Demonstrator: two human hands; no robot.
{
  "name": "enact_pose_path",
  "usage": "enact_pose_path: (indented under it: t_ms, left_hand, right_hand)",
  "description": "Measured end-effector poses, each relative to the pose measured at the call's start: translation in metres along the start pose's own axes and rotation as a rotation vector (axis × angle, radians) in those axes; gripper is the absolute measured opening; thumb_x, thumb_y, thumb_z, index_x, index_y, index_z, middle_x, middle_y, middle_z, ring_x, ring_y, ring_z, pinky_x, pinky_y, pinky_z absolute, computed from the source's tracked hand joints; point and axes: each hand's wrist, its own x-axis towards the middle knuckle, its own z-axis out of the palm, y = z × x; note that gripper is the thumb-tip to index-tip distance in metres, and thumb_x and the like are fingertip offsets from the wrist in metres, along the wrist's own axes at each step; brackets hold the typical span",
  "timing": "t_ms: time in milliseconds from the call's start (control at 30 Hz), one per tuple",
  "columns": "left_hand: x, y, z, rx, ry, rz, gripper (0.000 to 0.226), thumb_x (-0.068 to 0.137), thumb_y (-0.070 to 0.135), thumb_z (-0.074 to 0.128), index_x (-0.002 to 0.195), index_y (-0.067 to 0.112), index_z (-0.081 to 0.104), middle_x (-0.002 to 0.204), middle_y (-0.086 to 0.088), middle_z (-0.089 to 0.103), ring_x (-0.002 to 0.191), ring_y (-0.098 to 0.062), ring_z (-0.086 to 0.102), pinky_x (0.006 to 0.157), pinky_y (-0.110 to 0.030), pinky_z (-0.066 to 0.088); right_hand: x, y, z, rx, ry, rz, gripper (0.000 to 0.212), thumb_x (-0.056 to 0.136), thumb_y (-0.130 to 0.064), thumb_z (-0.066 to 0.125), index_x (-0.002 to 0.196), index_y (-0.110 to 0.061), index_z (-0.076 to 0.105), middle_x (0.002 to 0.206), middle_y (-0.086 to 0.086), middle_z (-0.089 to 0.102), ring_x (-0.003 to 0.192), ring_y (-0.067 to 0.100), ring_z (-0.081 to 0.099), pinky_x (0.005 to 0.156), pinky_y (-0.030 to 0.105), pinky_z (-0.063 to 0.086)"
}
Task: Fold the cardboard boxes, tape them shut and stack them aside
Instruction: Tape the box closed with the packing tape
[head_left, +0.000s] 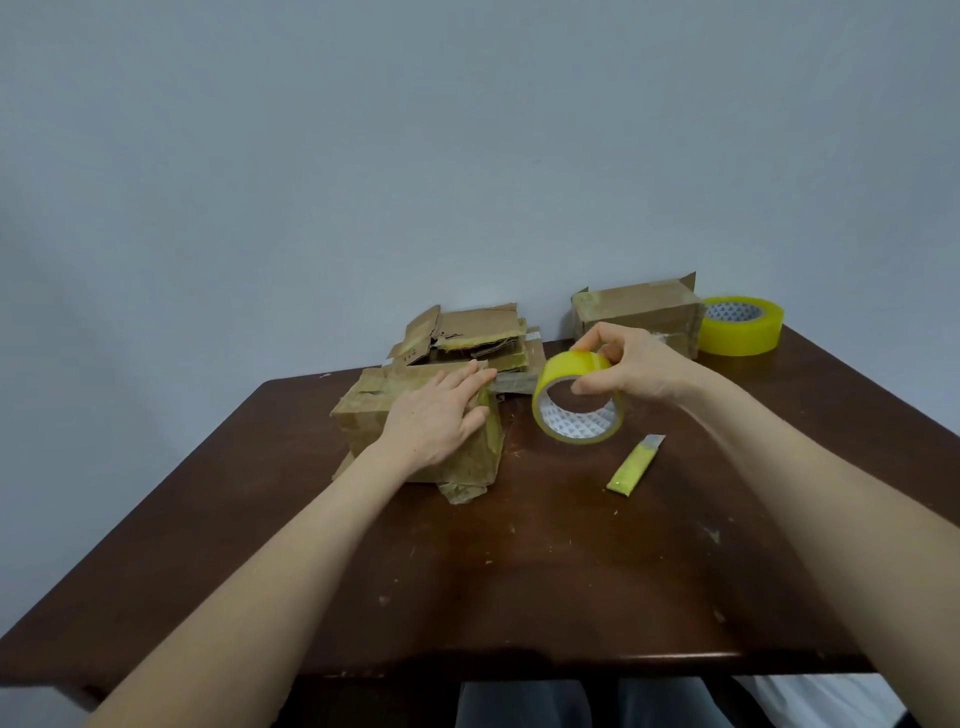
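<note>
A folded cardboard box (363, 410) with old tape on it sits at the table's middle left. My left hand (441, 415) lies flat on its top, fingers straight, pressing near its right edge. Just right of the box, my right hand (623, 364) grips a yellow tape roll (576, 400), thumb inside the core and fingers over the rim, held slightly above the table. Behind the box lies a pile of flattened cardboard pieces (467, 332). A taped box (639, 312) stands at the back right.
A second, larger yellow tape roll (740, 325) sits at the back right corner beside the taped box. A yellow utility knife (634, 465) lies on the dark wooden table (519, 571) right of centre. A plain wall stands behind the table.
</note>
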Motion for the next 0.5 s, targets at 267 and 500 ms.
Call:
enact_pose_path:
  t_ms: [267,500]
  left_hand:
    - [0.000,-0.007,0.001,-0.012,-0.016,0.038,0.049,0.099,0.048,0.029,0.147,0.040,0.022,0.159,0.011,0.014,0.144,-0.020,0.024,0.102,-0.042,0.043]
    - [-0.006,0.000,-0.001,-0.049,0.129,0.015,0.048,0.096,0.044,0.044,0.142,0.034,0.037,0.151,0.008,0.035,0.136,-0.015,0.038,0.102,-0.038,0.043]
  right_hand:
    - [-0.005,0.010,0.007,-0.047,0.003,0.012,0.040,0.068,-0.025,0.084,0.099,-0.025,0.059,0.096,0.008,0.066,0.090,0.029,0.067,0.083,0.048,0.053]
    - [-0.005,0.003,0.013,-0.030,0.078,0.020,0.044,0.069,-0.026,0.084,0.104,-0.022,0.058,0.102,0.003,0.060,0.084,0.018,0.060,0.062,0.026,0.044]
